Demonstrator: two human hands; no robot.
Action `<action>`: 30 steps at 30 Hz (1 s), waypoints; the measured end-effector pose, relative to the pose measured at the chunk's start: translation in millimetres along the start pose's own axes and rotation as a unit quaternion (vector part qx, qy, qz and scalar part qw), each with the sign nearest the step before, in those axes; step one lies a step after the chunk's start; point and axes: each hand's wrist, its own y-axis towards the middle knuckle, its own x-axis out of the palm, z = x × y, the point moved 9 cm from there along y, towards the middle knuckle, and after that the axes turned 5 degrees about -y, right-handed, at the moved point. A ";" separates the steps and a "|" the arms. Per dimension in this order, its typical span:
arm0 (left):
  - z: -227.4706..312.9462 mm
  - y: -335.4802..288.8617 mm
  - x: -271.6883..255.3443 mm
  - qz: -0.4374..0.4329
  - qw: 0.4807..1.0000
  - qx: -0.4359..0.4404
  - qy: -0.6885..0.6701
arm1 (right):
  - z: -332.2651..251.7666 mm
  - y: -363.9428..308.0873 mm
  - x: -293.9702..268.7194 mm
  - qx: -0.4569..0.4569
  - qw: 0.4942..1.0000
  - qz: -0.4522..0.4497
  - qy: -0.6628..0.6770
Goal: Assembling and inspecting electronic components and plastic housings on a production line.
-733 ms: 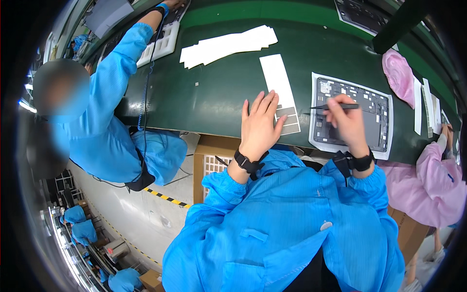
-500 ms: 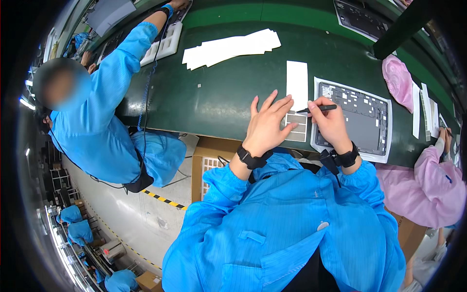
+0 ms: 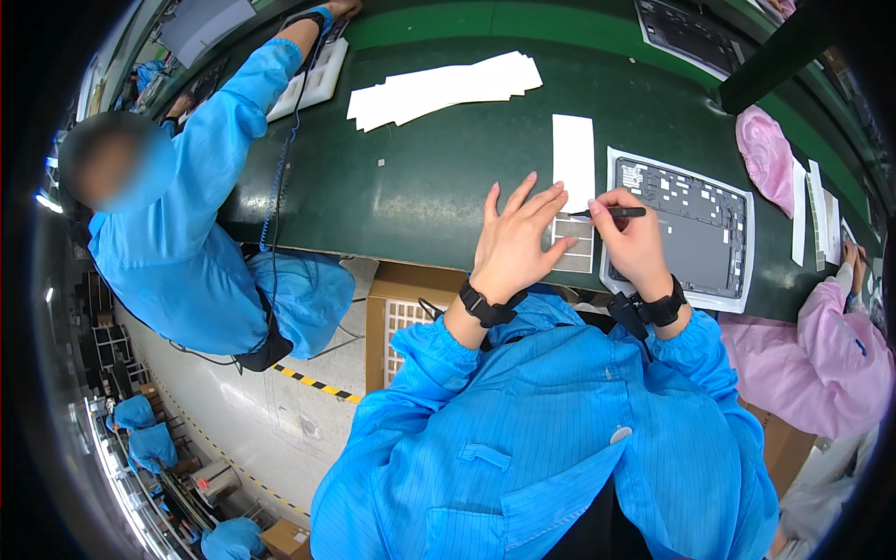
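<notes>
Since a moment ago my right hand has drawn the black tweezers left off the tray, gripping them over the sticker sheet. Left hand, fingers spread wide, steadies it at nine o'clock. Several stickers look gone; others remain.

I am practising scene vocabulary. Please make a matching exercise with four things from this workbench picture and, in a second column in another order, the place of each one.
Things:
1. black tweezers
2. fanned stack of white strips
3. open dark device in a white tray
4. small sheet of grey squares

Places:
A. far part of the green belt
B. under the left hand
C. in the right hand
D. right of the right hand

Pairs: 1-C, 2-A, 3-D, 4-B
</notes>
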 end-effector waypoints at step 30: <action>253.4 23.1 158.7 -0.152 0.961 0.221 -0.067 | 138.9 -95.7 -271.2 0.097 0.990 0.060 0.083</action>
